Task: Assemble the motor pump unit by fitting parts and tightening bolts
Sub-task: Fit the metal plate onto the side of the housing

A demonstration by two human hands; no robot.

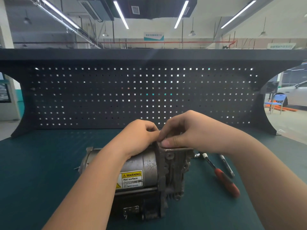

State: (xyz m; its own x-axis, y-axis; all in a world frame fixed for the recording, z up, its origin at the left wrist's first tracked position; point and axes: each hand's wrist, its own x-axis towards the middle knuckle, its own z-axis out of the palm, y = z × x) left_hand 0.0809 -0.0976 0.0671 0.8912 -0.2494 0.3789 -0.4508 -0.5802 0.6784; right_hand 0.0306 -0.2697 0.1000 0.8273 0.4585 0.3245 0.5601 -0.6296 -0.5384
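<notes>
A: Judging by that moment, how far along was the job?

B: Partway, I'd say. The motor (142, 165) lay on its side on the green mat (41, 163), near the front edge, warning label up. The cast pump housing (174, 173) already sat against its right end, touching it along the flange.

A: And the hands?

B: Both were up at the top of that joint, close together and touching. The left hand (141, 135) was curled over the top of the motor, fingertips tucked down. What it pinched, if anything, I couldn't tell. The right hand (187, 131) was bent over a flat metal plate (179, 148) on top of the housing, thumb pressed at the plate's left end.

A: So they were fitting a part, not tightening?

B: That was my reading. No tool was in either hand. A red-handled driver (222, 178) lay on the mat just right of the housing, with a second dark tool (226, 166) beside it, both untouched.

A: Any bolts in?

B: A few heads or bosses showed on the housing face, too small to call seated. The spot under the fingers was hidden.

A: What remained, then?

B: Likely seating that plate and tightening with the driver.
</notes>
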